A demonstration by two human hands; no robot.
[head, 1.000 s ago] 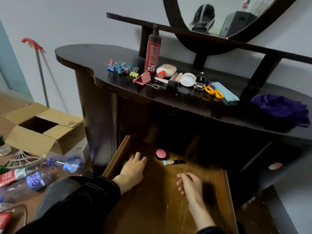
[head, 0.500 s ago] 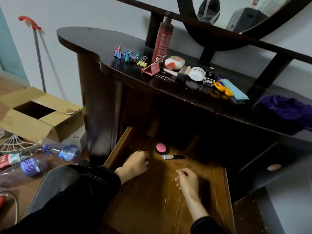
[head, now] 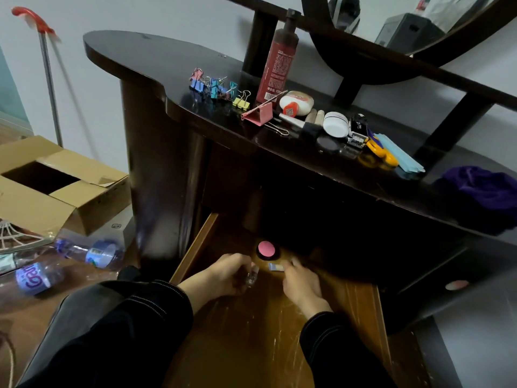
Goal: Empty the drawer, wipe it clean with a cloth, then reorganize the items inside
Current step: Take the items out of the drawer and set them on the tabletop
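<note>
The wooden drawer (head: pixel 195 247) is pulled out, its scratched bottom mostly bare. A round pink compact (head: pixel 265 248) lies at its back. Just in front of it, my right hand (head: pixel 300 282) pinches the dark end of a small cosmetic stick (head: pixel 275 266), whose pale tip shows. My left hand (head: pixel 225 274) is curled round a small clear object (head: pixel 251 276) beside it. On the dark dresser top (head: pixel 145 54) lie binder clips (head: pixel 216 88), a red bottle (head: pixel 277 60), a pink clip (head: pixel 258 114), a white jar (head: pixel 335 124), yellow scissors (head: pixel 382 154) and a purple cloth (head: pixel 486 189).
An open cardboard box (head: pixel 42 191) and plastic bottles (head: pixel 92 252) lie on the floor at the left. A red-handled pole (head: pixel 49 77) leans on the wall. A round mirror (head: pixel 405 29) stands behind the dresser top, which overhangs the drawer's back.
My right hand moved forward from the drawer's middle onto the cosmetic stick. My left hand, flat a second ago, curled up and now holds a small clear object. The view tilted down.
</note>
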